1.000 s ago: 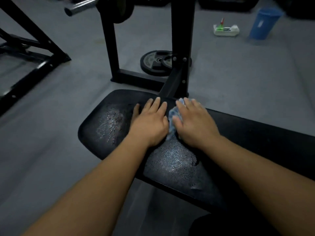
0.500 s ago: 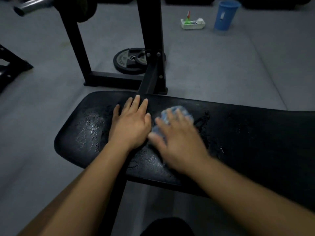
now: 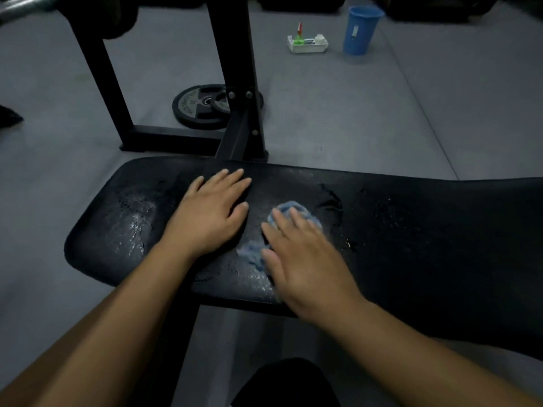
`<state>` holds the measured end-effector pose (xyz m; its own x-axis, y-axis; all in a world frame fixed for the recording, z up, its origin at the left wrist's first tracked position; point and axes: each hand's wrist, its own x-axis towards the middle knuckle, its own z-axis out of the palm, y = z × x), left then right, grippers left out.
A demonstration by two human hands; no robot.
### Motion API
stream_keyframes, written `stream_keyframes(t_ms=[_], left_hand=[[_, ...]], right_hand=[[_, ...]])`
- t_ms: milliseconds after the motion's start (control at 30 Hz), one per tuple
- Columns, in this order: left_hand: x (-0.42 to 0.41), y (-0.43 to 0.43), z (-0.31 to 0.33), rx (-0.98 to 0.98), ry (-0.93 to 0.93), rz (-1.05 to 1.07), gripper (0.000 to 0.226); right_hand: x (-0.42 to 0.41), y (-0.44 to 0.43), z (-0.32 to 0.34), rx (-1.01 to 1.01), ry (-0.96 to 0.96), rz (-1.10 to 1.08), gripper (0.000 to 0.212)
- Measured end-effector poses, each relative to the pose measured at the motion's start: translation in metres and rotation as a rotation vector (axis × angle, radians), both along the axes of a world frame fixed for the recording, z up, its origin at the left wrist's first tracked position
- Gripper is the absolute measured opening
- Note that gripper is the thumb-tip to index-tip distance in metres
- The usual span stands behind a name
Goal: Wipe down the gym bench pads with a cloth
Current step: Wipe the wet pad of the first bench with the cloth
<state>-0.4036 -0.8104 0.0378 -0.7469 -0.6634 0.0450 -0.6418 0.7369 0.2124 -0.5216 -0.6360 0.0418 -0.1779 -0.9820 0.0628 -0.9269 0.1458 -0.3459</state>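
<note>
A black gym bench pad (image 3: 411, 230) stretches across the middle of the view, wet and shiny near its left end. My left hand (image 3: 208, 218) lies flat on the pad with straight fingers. Just to its right, my right hand (image 3: 305, 259) presses a crumpled blue cloth (image 3: 293, 210) onto the pad with straight, spread fingers. Part of the cloth sticks out past the fingertips and by the thumb; the rest is hidden under the palm.
Behind the pad stands a black rack frame (image 3: 235, 83) with weight plates (image 3: 205, 107) on the grey floor. Farther back sit a white tray of small items (image 3: 307, 45) and a blue bucket (image 3: 360, 30). A dark knee (image 3: 285, 383) shows at the bottom.
My right hand has slid the cloth to the right and toward the pad's near edge, away from my left hand. The left hand has stayed flat on the pad.
</note>
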Motion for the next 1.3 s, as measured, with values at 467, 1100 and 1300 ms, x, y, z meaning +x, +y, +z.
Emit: stream_keyframes(t_ms=[467, 1100, 1300], left_hand=[[-0.048, 0.078, -0.006, -0.009, -0.043, 0.099, 0.060], [-0.072, 0.117, 0.000, 0.067, -0.029, 0.248, 0.059], [-0.107, 0.139, -0.005, 0.013, -0.003, 0.180, 0.059]], right_hand=[[-0.106, 0.007, -0.007, -0.056, 0.092, 0.008, 0.050], [-0.074, 0.088, -0.006, -0.068, 0.133, 0.178, 0.055], [-0.155, 0.018, -0.012, -0.014, 0.155, -0.128, 0.060]])
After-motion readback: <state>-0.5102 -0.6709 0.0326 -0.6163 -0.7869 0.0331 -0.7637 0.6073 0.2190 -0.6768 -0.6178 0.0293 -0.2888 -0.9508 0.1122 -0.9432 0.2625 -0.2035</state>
